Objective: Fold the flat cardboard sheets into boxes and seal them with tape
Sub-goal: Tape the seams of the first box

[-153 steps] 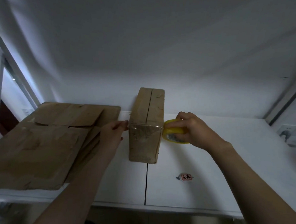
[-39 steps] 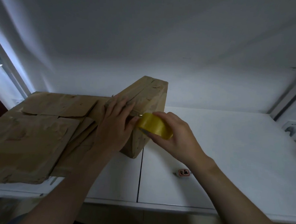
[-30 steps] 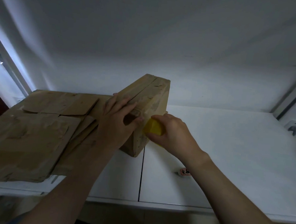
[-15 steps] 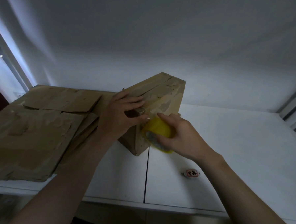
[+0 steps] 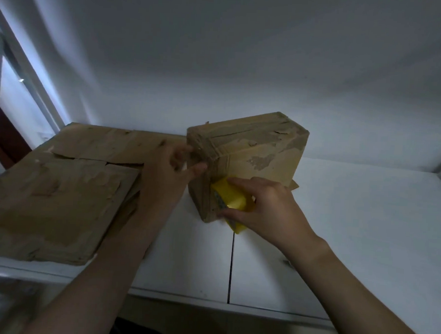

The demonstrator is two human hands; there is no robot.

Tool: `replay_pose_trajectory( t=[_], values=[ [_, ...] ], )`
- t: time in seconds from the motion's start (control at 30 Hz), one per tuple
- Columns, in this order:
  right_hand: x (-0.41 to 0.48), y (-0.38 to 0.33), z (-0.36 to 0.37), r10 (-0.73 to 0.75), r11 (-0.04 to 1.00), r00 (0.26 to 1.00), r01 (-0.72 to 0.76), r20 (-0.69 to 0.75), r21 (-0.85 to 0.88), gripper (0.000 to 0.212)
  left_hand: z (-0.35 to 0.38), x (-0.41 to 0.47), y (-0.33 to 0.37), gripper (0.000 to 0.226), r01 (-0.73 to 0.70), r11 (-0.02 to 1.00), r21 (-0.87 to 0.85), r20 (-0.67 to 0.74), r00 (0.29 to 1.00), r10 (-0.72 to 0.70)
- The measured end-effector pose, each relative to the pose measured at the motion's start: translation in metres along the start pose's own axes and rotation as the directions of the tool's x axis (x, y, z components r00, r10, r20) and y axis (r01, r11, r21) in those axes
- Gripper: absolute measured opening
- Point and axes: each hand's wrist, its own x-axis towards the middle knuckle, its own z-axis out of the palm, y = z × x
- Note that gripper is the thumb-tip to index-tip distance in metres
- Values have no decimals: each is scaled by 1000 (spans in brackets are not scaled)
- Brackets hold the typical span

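1. Cardboard box (image 5: 256,150) sits tilted on the white worktop (image 5: 364,225), just right of the flat cardboard sheets (image 5: 51,199).
2. Left hand (image 5: 165,179) holds the near end of the box, with the thumb on the front and the fingers on the side.
3. Right hand (image 5: 270,210) grips the yellow tape roll (image 5: 231,199) and holds it against the low part of the box's near end.

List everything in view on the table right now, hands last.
cardboard box: 1, brown, mid-table, folded up
flat cardboard sheets: stack, count unclear, brown, left end of the table
tape roll: 1, yellow, against the box's near end
table: 1, white, under everything
left hand: 1, bare, grips the box's near left edge
right hand: 1, bare, holds the tape roll
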Motion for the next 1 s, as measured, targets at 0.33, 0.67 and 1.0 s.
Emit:
replay_pose_trajectory(
  t=[0.33,0.67,1.0],
  values=[
    [-1,3,-7,-34,999,996,36,87,-19,55,26,-62,27,13,576,710,-406,470,798,-378],
    [-51,87,-33,475,868,760,-325,443,-375,26,49,-64,31,33,540,663,-518,308,841,-444],
    [-89,106,-15,538,835,656,-327,530,-443,23,58,-61,38,34,507,671,-541,251,859,-446]
  ],
)
